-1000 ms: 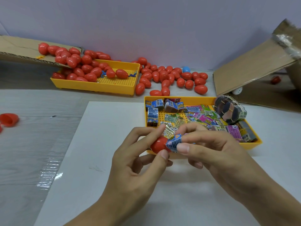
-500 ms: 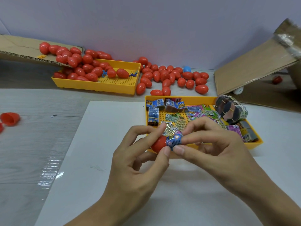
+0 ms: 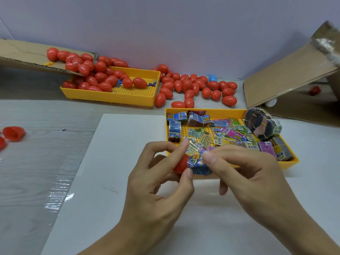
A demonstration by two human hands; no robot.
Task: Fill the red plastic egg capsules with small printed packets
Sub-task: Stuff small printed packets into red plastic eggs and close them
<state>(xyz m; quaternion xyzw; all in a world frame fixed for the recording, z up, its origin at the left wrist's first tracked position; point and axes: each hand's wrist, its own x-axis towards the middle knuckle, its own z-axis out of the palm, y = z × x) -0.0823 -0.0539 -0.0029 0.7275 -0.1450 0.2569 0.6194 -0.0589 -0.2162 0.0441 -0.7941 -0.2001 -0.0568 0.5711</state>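
Note:
My left hand holds a red egg capsule half between thumb and fingers, just in front of the near yellow tray. A small blue printed packet sits at the capsule's open mouth, pinched by the thumb and forefinger of my right hand. The tray holds several loose printed packets and banded bundles. How deep the packet sits in the capsule is hidden by my fingers.
A second yellow tray at the back left holds many red eggs; more eggs and one blue egg lie behind. Open red halves lie far left. Cardboard flaps rise at the right. A white sheet covers the table.
My right hand has shifted its grip and pushed the blue packet further against the capsule half. My left hand has stayed in place, holding the capsule.

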